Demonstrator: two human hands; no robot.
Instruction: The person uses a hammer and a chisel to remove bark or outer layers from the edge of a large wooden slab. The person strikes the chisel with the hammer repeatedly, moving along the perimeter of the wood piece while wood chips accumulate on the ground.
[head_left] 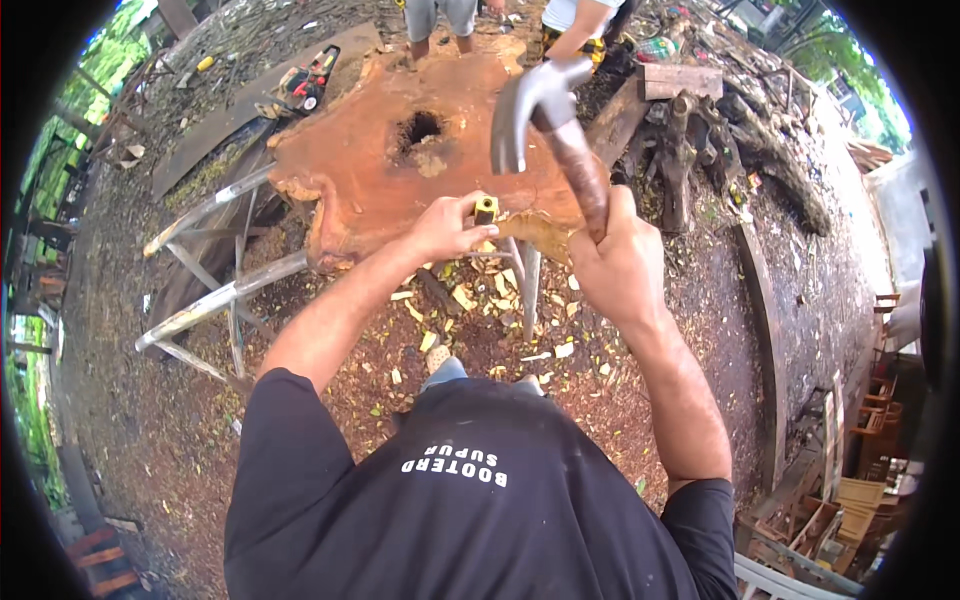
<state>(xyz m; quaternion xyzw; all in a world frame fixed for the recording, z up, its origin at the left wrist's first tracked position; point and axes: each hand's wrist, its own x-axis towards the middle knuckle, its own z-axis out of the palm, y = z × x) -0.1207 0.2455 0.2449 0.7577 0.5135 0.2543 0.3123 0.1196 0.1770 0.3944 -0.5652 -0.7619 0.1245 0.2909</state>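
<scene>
My left hand (446,226) is closed on a yellow tool (486,207), probably a chisel handle, at the front edge of a large reddish wood slab (360,190) with an irregular outline and a dark central hole. The tool's working tip is hidden. My right hand (618,262) grips the brown handle of a claw hammer (540,105), its metal head raised above and just right of the yellow tool. A pale, rough cut patch (540,232) shows along the slab's edge between my hands. The slab rests on metal supports (220,292).
Two other people (440,20) (575,30) stand beyond the slab. A red power tool (305,88) sits on a board at back left. Logs and stumps (750,150) lie to the right, with wooden furniture (860,500) at lower right. Wood chips (465,295) litter the ground.
</scene>
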